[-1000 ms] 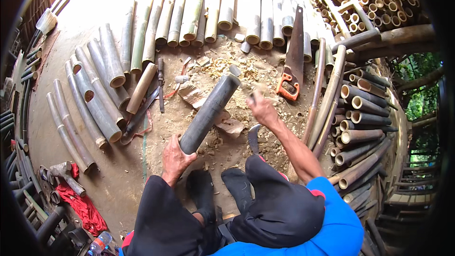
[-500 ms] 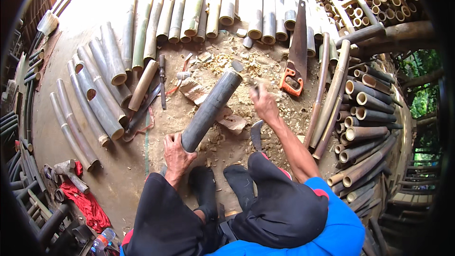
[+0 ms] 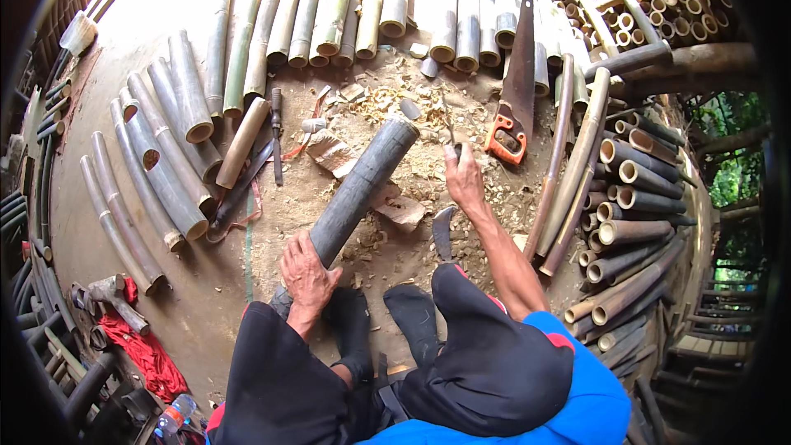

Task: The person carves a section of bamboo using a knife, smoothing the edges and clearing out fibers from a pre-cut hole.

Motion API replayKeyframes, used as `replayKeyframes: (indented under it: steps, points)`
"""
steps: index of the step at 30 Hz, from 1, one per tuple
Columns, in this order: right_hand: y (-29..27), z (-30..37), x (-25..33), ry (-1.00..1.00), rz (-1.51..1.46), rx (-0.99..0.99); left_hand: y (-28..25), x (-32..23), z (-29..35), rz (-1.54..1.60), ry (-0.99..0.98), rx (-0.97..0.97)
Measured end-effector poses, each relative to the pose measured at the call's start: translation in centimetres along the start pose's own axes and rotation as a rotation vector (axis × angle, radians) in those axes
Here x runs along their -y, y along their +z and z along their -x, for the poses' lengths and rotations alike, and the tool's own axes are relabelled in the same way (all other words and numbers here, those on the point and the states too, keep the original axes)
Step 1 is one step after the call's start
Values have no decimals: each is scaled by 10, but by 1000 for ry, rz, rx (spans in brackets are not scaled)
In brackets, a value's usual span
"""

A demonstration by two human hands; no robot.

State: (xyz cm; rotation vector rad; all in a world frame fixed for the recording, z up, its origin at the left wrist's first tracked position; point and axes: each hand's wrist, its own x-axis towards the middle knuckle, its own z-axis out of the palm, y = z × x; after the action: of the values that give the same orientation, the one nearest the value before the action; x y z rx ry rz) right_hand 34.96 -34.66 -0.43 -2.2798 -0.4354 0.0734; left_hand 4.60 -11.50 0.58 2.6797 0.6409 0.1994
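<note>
My left hand (image 3: 308, 280) is closed round the lower end of a thick dark grey bamboo tube (image 3: 362, 185). The tube slants up and to the right, away from me. Closed fingers of my right hand (image 3: 465, 180) hold a slim tool (image 3: 449, 128), whose thin end points away from me; its exact kind is too small to make out. This hand is apart from the tube, to the right of its upper end. A short curved dark blade (image 3: 443, 232) lies on the ground just below my right hand. Wood shavings (image 3: 387, 103) are scattered round the tube's far end.
A handsaw (image 3: 515, 86) with an orange handle lies at the right. Cut bamboo tubes (image 3: 334, 21) stand in an arc ahead, with more at the left (image 3: 169, 189) and stacked at the right (image 3: 638, 189). A chisel-like tool (image 3: 277, 136) and a red cloth (image 3: 148, 354) lie left.
My right hand, blurred before, now shows sharply a little lower and to the right, with the slim tool visible. My left hand still grips the bamboo tube; the whole view shifts slightly.
</note>
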Motion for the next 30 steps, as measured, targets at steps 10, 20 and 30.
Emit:
replayKeyframes:
  steps: [10,20,30]
  points:
    - [12,20,28,-72,111,260,-11,33,-10,233,-79,63]
    - [25,21,15,-448,340,113,-17,36,-16,325,-47,74]
    - [11,-4,23,-8,-75,49,-9,33,-11,366,-34,116]
